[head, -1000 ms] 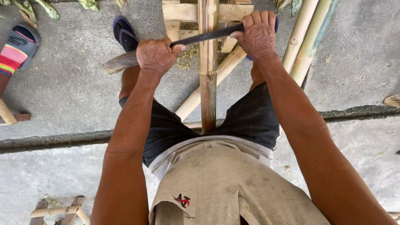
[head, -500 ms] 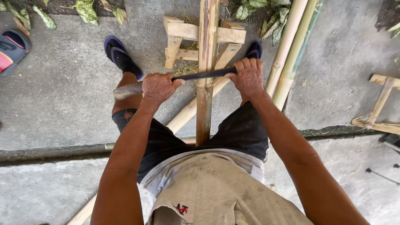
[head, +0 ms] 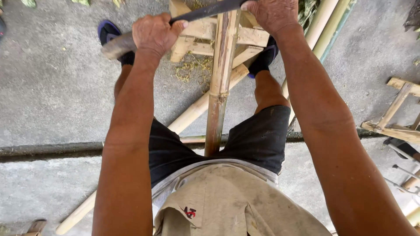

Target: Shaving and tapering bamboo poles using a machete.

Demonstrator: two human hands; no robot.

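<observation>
My left hand grips the wooden handle end of a long dark blade. My right hand grips the blade's other end at the top edge of view. The blade lies crosswise over an upright bamboo pole that runs from my lap up to a small wooden stand. The pole's near side looks scraped and brown. My feet in dark sandals sit on either side of the stand.
Other bamboo poles lie on the concrete floor to the right, and one pole runs diagonally under my legs. A wooden frame stands at the right. Shavings litter the floor by the stand.
Both hands and the blade have moved farther away along the pole, toward the stand. The view has tilted down and closer.
</observation>
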